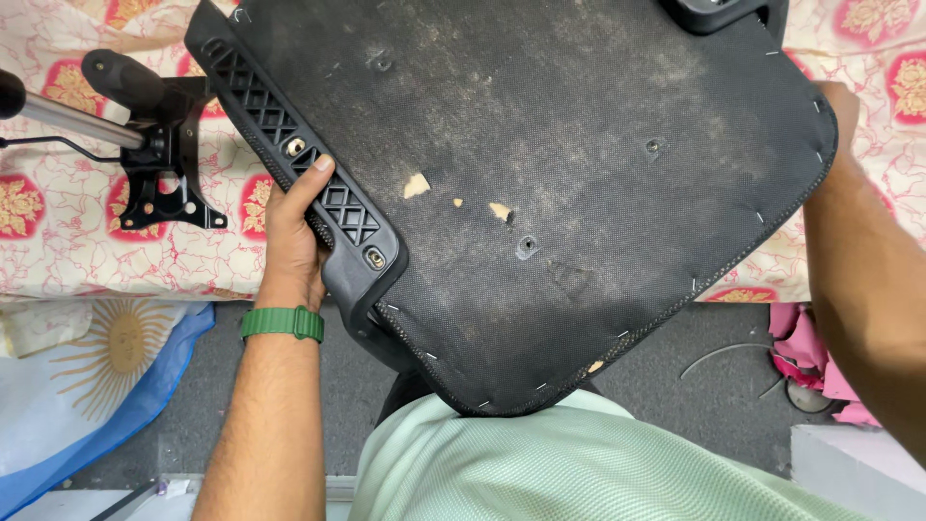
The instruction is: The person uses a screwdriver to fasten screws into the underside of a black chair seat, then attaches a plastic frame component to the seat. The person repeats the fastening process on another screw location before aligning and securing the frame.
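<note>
Between left hand (294,227) and right hand (841,101): upturned seat (559,193).

Looks like a home used as a makeshift repair spot: floral bedsheet (58,241) over a surface, dark floor (212,405), w/ chair mechanism (159,145) far left.

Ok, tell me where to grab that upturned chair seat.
Hold the chair seat by its two side edges. The left hand already wraps the ribbed plastic armrest bracket from the left; the right hand takes the far right stapled edge.

head view looks down, close
</note>
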